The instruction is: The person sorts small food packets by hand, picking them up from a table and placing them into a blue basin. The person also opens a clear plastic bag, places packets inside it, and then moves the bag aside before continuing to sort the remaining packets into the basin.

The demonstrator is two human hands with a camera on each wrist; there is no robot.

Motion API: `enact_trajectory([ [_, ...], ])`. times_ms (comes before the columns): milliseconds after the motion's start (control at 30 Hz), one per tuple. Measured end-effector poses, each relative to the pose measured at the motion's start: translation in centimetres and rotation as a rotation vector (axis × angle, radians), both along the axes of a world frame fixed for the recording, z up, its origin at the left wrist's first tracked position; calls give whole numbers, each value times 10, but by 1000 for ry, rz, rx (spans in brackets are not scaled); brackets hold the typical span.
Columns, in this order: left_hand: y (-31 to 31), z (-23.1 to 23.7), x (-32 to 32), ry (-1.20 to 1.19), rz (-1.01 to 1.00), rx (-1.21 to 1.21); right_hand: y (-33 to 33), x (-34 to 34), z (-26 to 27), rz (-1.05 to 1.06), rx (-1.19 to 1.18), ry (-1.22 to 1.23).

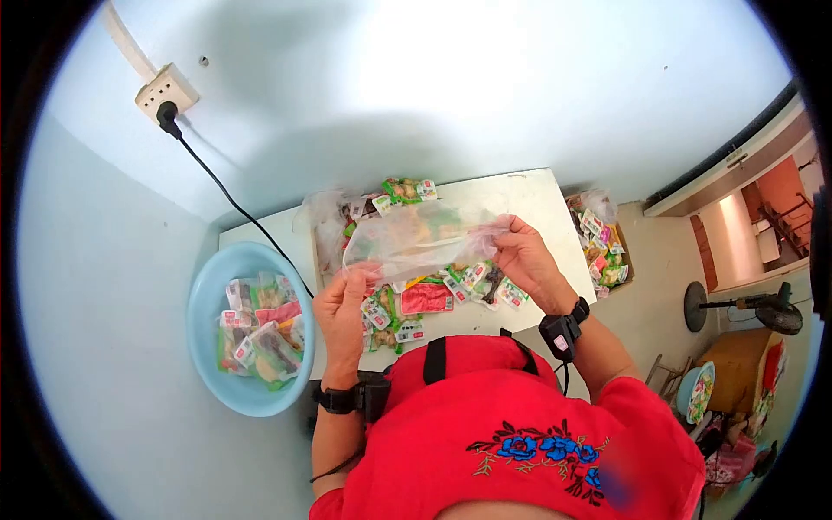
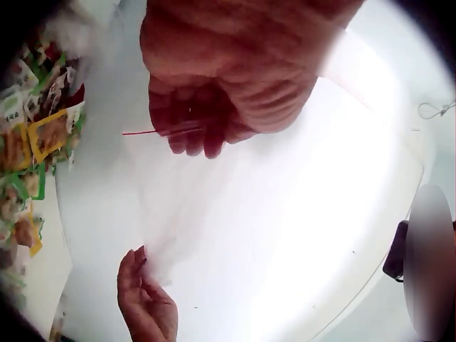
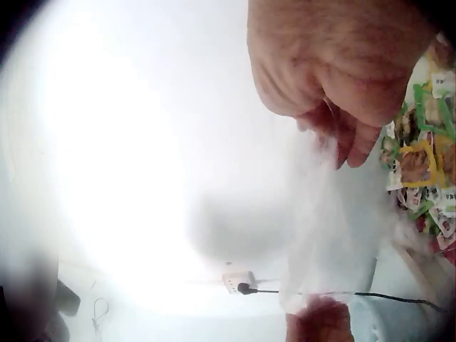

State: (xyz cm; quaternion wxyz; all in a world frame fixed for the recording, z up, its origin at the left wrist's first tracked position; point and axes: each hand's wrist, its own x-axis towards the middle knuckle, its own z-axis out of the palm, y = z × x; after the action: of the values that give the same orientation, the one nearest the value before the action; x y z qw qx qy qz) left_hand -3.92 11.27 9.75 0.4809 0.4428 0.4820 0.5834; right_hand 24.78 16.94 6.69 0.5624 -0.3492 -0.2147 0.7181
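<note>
White tabletop (image 1: 524, 195) extends right, past a plastic bag (image 1: 416, 243) pinched by left fingers (image 2: 212, 147) and right fingers (image 3: 362, 146).

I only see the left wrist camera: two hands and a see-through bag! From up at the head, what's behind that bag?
Observer: From the head view, a pile of packets lies on the white table behind the bag.
Operator: Ooh! Is there a tub or bucket hiding where I can't see?
Observer: Yes, a blue tub is at the left in the head view, with more packets inside.
</note>
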Motion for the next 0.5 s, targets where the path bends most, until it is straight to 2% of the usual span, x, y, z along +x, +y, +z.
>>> enact_trajectory([
  [100, 0, 1, -2, 117, -41, 40, 0, -2, -1, 40, 30, 123],
  [200, 0, 4, 3, 122, -57, 42, -1, 0, 17, 128, -118, 165],
  [300, -2, 7, 4, 97, -114, -11, -2, -2, 30, 185, -202, 41],
  [400, -5, 12, 4, 160, -153, 37, -2, -4, 11, 132, -159, -245],
  [500, -8, 6, -5, 143, -236, 35, -1, 6, -4, 20, -31, -164],
])
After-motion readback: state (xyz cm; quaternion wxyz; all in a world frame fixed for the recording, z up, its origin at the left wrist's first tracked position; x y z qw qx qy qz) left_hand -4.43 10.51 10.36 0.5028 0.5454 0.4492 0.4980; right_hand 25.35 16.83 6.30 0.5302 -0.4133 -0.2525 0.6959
